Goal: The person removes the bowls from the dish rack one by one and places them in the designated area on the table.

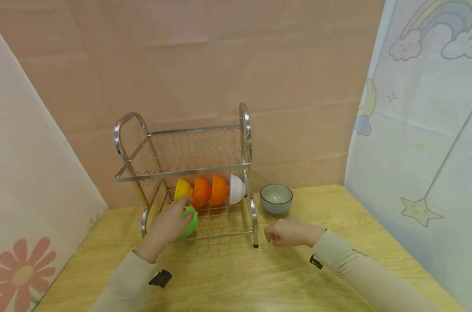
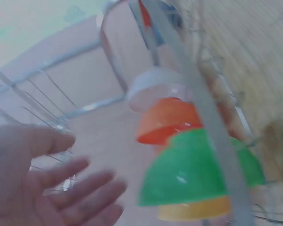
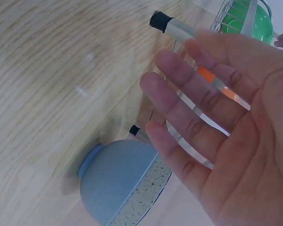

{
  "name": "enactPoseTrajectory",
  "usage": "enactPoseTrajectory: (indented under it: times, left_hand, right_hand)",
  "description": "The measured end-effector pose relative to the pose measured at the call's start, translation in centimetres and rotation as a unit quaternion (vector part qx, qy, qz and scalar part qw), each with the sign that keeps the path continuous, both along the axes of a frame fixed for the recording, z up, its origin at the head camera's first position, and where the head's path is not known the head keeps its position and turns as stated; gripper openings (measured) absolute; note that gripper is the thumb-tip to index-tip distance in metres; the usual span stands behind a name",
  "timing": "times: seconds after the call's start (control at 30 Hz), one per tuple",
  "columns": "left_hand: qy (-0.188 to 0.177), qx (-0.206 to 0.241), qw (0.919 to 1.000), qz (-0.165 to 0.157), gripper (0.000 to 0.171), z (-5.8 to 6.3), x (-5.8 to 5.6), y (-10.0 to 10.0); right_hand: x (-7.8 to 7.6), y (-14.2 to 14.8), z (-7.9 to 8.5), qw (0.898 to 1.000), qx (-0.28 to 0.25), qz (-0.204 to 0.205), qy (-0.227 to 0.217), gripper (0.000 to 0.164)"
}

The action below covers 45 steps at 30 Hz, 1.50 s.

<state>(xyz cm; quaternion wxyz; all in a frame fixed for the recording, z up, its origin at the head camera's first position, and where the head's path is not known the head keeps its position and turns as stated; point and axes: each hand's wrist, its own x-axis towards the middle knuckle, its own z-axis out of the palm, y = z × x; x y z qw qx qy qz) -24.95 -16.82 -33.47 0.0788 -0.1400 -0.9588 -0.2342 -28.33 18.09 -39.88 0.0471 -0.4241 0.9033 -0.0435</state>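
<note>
A green bowl point(image 1: 190, 222) stands on its side at the front left of the dish rack's lower tier. Right beside it is my left hand point(image 1: 175, 219). The left wrist view shows this hand's fingers point(image 2: 92, 190) loosely extended, apart from the green bowl point(image 2: 188, 165) and holding nothing. Behind stand a yellow bowl point(image 1: 183, 189), two orange bowls point(image 1: 219, 190) and a white bowl point(image 1: 237, 189) in a row. My right hand point(image 1: 292, 232) hovers over the table right of the rack, its fingers loosely bent around nothing. Nearest to it is a blue-grey bowl point(image 3: 115, 179) with a speckled inside.
The metal two-tier dish rack point(image 1: 183, 172) stands on a wooden table point(image 1: 236, 277); its upper tier overhangs the bowls. The blue-grey bowl point(image 1: 276, 206) sits upright by the rack's right side. Cloth walls point(image 1: 298, 86) close off the back and both sides.
</note>
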Motion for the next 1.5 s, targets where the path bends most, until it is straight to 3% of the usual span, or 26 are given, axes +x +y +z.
enactPoseTrajectory:
  times: [0.13,0.23,0.3,0.4,0.6,0.73,0.97,1.07,1.3,1.5]
  left_hand:
    - [0.022,0.021,0.9961,0.083,0.055,-0.6,-0.8,-1.2]
    - [0.004,0.062,0.9902,0.125,0.062,-1.4,-1.3,-1.8]
    - [-0.011,0.089,0.9867,0.136,0.064,-1.9,-1.5,-2.0]
    - [-0.051,0.132,0.9812,0.131,0.070,-2.6,-1.8,-2.3]
    - [-0.120,0.195,0.9694,0.089,0.076,-4.2,-2.5,-2.2]
    - [-0.132,0.233,0.9608,0.072,0.069,-5.3,-2.9,-2.3]
    - [-0.117,0.235,0.9622,0.072,0.052,-6.0,-3.1,-2.2]
    - [-0.118,0.250,0.9583,0.070,0.044,-5.9,-2.9,-2.1]
    - [-0.157,0.301,0.9367,0.086,0.048,-5.7,-2.9,-2.0]
    - [-0.173,0.314,0.9269,0.112,0.046,-5.7,-3.1,-2.3]
  right_hand:
    - [0.0,-0.2,0.0,1.000,0.002,0.002,0.002,0.007]
    - [-0.1,-0.2,-0.1,1.000,0.004,0.002,0.006,0.007]
    - [-0.1,-0.2,-0.1,1.000,0.003,0.004,0.007,0.007]
    - [-0.2,-0.1,-0.1,1.000,-0.002,0.009,0.007,0.008]
    - [-0.3,0.0,0.2,1.000,-0.002,0.002,-0.007,0.008]
    - [-0.2,-0.1,0.3,1.000,0.001,0.001,-0.012,0.007]
    - [0.0,-0.1,0.2,1.000,0.004,-0.001,-0.007,0.006]
    - [-0.2,0.0,-0.1,1.000,0.003,-0.003,-0.007,0.006]
    - [-0.4,0.0,-0.4,1.000,0.000,-0.001,-0.008,0.007]
    - [-0.3,0.0,-0.3,1.000,0.000,0.000,-0.004,0.007]
